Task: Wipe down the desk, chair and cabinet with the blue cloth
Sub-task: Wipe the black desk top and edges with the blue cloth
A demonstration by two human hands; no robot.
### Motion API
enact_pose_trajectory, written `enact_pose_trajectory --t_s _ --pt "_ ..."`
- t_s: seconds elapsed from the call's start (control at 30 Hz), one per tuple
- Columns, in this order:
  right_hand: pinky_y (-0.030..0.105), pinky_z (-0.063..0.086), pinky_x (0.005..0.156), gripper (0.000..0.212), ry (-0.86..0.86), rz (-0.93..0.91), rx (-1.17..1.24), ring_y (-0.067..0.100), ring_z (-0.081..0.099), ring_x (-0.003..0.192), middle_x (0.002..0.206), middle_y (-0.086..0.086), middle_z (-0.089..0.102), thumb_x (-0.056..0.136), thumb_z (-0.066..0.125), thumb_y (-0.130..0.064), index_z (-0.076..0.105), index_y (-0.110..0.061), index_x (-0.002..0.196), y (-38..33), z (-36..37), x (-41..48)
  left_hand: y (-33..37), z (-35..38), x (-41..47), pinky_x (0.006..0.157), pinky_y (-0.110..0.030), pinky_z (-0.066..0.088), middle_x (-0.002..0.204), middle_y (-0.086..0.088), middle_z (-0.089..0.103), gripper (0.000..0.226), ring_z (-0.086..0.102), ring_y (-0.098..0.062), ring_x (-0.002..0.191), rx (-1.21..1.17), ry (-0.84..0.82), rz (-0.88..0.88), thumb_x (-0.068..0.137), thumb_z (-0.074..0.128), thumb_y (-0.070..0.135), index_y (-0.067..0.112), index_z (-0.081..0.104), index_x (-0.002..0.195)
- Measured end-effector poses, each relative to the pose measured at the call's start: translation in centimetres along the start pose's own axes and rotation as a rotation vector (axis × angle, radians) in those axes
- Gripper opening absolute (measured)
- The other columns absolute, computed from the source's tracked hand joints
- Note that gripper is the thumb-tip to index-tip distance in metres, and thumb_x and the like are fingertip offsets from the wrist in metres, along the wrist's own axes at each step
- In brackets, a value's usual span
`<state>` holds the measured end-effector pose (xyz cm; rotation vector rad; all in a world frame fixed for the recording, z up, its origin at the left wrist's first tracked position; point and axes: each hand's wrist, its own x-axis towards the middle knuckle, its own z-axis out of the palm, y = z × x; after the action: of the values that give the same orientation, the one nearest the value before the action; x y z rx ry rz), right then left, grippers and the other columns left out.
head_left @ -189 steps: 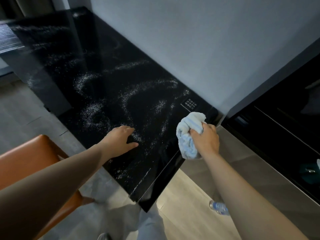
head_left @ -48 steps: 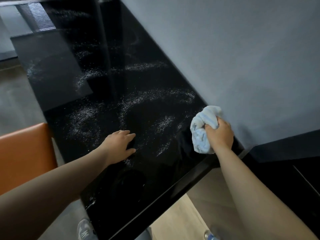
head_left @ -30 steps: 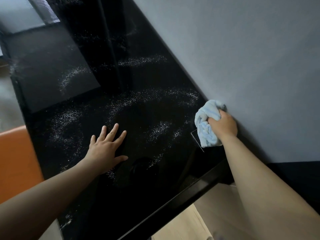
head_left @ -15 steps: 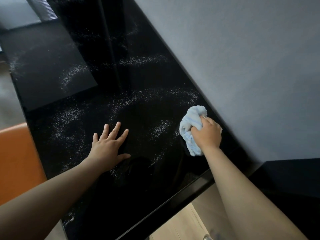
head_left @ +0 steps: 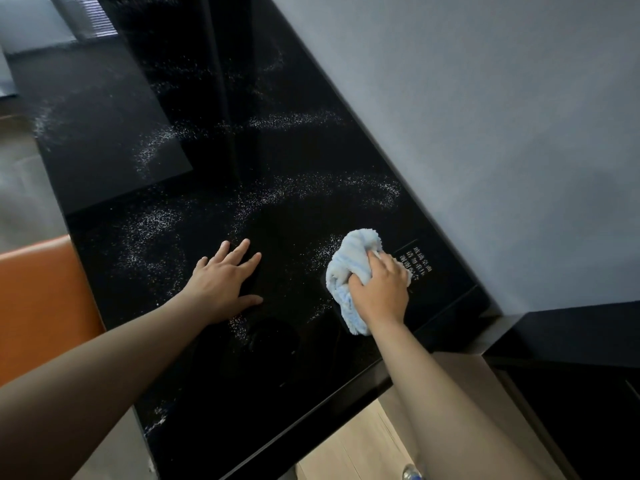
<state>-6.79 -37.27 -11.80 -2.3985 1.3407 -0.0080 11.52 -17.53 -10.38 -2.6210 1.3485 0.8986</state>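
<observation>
The right hand (head_left: 379,292) grips the blue cloth (head_left: 349,271), fingers curled over the bunched wad and pressing it down on the black desk (head_left: 311,368). The cloth sits near the desk's right end, just left of a small white printed label (head_left: 415,268) and a little out from the grey wall (head_left: 485,133).

The left hand (head_left: 221,282) holds nothing. It lies palm down on the desktop to the left of the cloth, fingers straight and slightly spread, apparently as a brace.

The desk's long axis runs along the wall from the near right to the far left. The white specks (head_left: 152,230) lie almost wholly left of and beyond the cloth, in loose bands that stretch toward the far end, with 1 short streak just beside the cloth's far-left edge. The next strokes therefore probably need to travel leftward and away from the person. The right hand is the only 1 with the cloth, and the flat left hand lies between it and the speckled patch on the left, so it may have to lift or shift.

The orange chair (head_left: 38,299) stands off the desk's left edge and the dark cabinet (head_left: 571,341) at the right; both look untouched by the cloth.

No container stands on the desk. A bottle (head_left: 412,474) shows partly on the floor at the near edge, its contents unreadable.
</observation>
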Motion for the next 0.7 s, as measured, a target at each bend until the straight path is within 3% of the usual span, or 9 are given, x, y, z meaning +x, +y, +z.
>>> enact_pose_trajectory --t_s 0.33,0.7 --pt "0.033 0.041 0.093 0.051 -0.005 -0.007 -0.006 0.024 0.039 0.131 0.141 -0.005 0.047 0.087 0.054 -0.036 0.049 -0.025 0.137 -2.9 2.1 -4.2 -3.9 1.5 -5.3 0.119 -0.051 0.003 0.160 0.005 -0.012 0.083 -0.012 -0.022 0.147 0.059 -0.025 0.040 0.089 0.046 0.061 0.030 0.003 0.153" --pt "0.034 0.042 0.097 0.055 -0.036 0.011 -0.003 0.023 0.029 0.138 0.147 -0.007 0.040 0.089 0.056 -0.036 0.044 -0.027 0.142 -6.1 3.6 -8.8 -8.6 2.8 -10.2 0.119 -0.048 0.009 0.161 -0.001 -0.008 0.081 -0.006 -0.027 0.148 0.086 -0.008 -0.084 0.091 0.044 0.059 0.023 0.005 0.153"
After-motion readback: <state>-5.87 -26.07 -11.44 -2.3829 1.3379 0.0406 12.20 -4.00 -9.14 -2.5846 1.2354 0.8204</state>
